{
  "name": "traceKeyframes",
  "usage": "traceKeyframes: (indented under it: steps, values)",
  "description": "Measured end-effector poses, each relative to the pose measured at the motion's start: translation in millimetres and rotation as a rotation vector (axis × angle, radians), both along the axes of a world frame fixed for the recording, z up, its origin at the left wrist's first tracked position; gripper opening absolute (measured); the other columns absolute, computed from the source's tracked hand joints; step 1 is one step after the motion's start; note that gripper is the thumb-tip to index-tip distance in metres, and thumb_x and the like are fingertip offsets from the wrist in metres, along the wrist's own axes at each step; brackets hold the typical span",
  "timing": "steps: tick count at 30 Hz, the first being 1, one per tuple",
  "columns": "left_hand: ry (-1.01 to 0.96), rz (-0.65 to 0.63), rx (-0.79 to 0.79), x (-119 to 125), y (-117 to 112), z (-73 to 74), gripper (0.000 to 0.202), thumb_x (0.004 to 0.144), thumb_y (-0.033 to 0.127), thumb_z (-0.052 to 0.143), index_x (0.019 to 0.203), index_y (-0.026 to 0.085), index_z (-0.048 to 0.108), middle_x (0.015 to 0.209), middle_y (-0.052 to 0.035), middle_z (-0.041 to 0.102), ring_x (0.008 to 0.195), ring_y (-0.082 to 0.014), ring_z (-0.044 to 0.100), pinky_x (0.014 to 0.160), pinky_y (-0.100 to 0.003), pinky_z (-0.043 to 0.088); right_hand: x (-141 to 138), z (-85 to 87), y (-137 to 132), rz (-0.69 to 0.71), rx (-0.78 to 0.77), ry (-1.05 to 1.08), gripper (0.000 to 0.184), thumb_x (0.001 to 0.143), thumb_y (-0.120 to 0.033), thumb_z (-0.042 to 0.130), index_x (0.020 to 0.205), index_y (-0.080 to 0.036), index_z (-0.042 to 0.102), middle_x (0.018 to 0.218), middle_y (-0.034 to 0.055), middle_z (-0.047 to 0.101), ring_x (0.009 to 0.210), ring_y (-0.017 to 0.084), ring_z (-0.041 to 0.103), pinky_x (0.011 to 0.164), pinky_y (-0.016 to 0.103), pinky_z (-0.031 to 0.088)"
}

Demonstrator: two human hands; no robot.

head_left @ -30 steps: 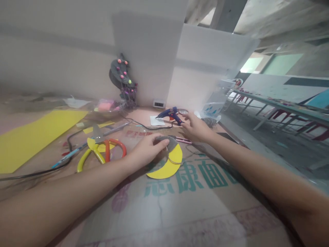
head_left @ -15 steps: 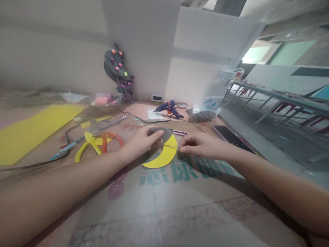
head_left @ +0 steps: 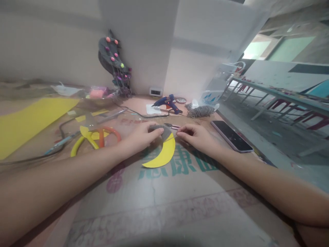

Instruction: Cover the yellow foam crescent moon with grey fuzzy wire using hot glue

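Observation:
A yellow crescent-shaped paper cutout (head_left: 164, 155) is held just above the cardboard-covered tabletop (head_left: 154, 206). Grey yarn (head_left: 166, 133) wraps its upper end, while the lower horn is bare yellow. My left hand (head_left: 142, 136) is closed on the wrapped end, thumb on top and fingers behind, partly hidden. To the right of the crescent, my right hand (head_left: 194, 135) pinches the thin yarn strand, which runs across the cutout beside the wrapped part. Just behind the hands lies a slim pink-handled cutting tool (head_left: 172, 126).
A blue glue gun (head_left: 168, 103) stands at the back beside a grey yarn bundle (head_left: 200, 110). Right of my hand lies a phone (head_left: 231, 135). Scissors with orange handles (head_left: 101, 137) and yellow-handled pliers (head_left: 86, 139) lie left. A decorated grey crescent (head_left: 110, 56) leans at the wall.
My right hand has moved slightly up and away, bringing the strand from the crescent's middle up to the edge of the grey wrap. The left hand keeps its grip; the view has shifted slightly.

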State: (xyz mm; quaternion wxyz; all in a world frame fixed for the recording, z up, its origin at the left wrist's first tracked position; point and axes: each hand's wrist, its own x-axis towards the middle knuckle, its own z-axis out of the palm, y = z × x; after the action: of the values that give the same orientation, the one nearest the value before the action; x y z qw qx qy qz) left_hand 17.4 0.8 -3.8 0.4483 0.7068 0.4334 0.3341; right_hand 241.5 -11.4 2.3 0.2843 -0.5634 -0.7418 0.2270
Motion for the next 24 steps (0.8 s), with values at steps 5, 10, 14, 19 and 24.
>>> traceKeyframes:
  steps: [5, 10, 14, 19, 24]
  values:
    - [-0.016, -0.048, -0.009, -0.1, 3.0, -6.8, 0.024, 0.082, 0.043, 0.057, 0.079, 0.019, 0.06, 0.059, 0.0001, 0.057, 0.052, -0.0152, 0.054, 0.045, -0.025, 0.041, -3.8, 0.9, -2.7, -0.025, 0.132, -0.116, 0.018, 0.086, -0.036, 0.058, 0.087, -0.022, 0.07, 0.081, 0.0023, 0.07, 0.071, 0.016, 0.059, 0.065, 0.027, 0.044]
    - [0.025, -0.079, 0.043, -0.4, 3.5, -8.1, 0.026, 0.084, 0.044, 0.055, 0.08, 0.019, 0.06, 0.06, 0.0003, 0.056, 0.053, -0.0151, 0.053, 0.044, -0.025, 0.04, -4.3, 0.9, -4.1, -0.022, 0.158, -0.118, 0.019, 0.087, -0.035, 0.058, 0.088, -0.021, 0.07, 0.076, 0.0019, 0.069, 0.066, 0.015, 0.057, 0.062, 0.026, 0.042]
    - [0.066, -0.125, 0.052, -1.7, 4.6, -8.7, 0.028, 0.086, 0.045, 0.053, 0.085, 0.019, 0.061, 0.063, 0.0014, 0.055, 0.055, -0.0141, 0.052, 0.045, -0.022, 0.039, -4.3, 1.0, -4.9, -0.001, 0.206, -0.126, 0.018, 0.087, -0.033, 0.058, 0.088, -0.02, 0.071, 0.075, 0.0022, 0.069, 0.065, 0.015, 0.056, 0.059, 0.026, 0.04]
    - [0.071, -0.14, 0.018, -3.3, 5.5, -9.8, 0.031, 0.086, 0.048, 0.052, 0.091, 0.019, 0.062, 0.064, 0.0025, 0.052, 0.055, -0.0127, 0.049, 0.043, -0.021, 0.038, -4.3, 0.1, -5.5, 0.011, 0.253, -0.088, 0.019, 0.087, -0.032, 0.059, 0.088, -0.016, 0.071, 0.071, 0.0024, 0.067, 0.059, 0.013, 0.053, 0.055, 0.025, 0.038]
    - [0.087, -0.16, 0.017, -3.2, 3.1, -6.8, 0.031, 0.087, 0.047, 0.052, 0.092, 0.018, 0.061, 0.065, 0.0029, 0.052, 0.054, -0.012, 0.047, 0.043, -0.021, 0.037, -3.8, -1.2, -5.7, -0.006, 0.297, -0.048, 0.019, 0.086, -0.032, 0.061, 0.088, -0.016, 0.07, 0.068, 0.0013, 0.065, 0.057, 0.012, 0.051, 0.054, 0.025, 0.036]
